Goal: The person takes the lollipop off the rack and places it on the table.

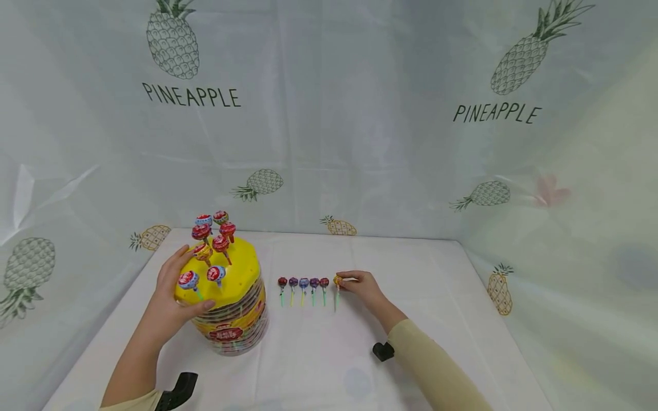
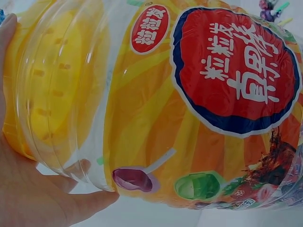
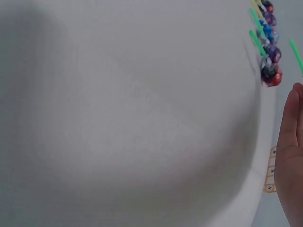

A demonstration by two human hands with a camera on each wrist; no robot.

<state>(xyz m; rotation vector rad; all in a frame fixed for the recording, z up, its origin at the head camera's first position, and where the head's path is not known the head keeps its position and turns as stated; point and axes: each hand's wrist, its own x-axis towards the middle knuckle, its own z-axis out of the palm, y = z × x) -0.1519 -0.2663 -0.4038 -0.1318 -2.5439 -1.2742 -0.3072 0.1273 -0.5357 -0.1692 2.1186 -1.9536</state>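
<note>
"Lollipop (image 1: 337,280) with the yellow head: where?"

"Pinched by its head in the right hand (image 1: 365,288), with the fingers nearly together on it. Just right of a row (image 1: 304,283) of five others, with a small gap between."

"Touching the table (image 1: 308,365)?"

"Cannot tell. Green stick (image 1: 336,299) toward the person, much as in the row."

"Colours along the row?"

"From left to right: red, purple, blue, purple, red. Set side by side, near but apart, heads away from the person, on green or yellow sticks."

"And the left hand (image 1: 172,291)?"

"Opened wide and curled round the yellow lid (image 1: 244,277) of the jar (image 1: 226,334), with the thumb at the front and the other fingers on the left side."

"On top of the lid?"

"Eight more lollipops (image 1: 221,244), heads uppermost."

"Behind the table?"

"Pale curtain (image 1: 329,131), printed with pineapples."
</note>
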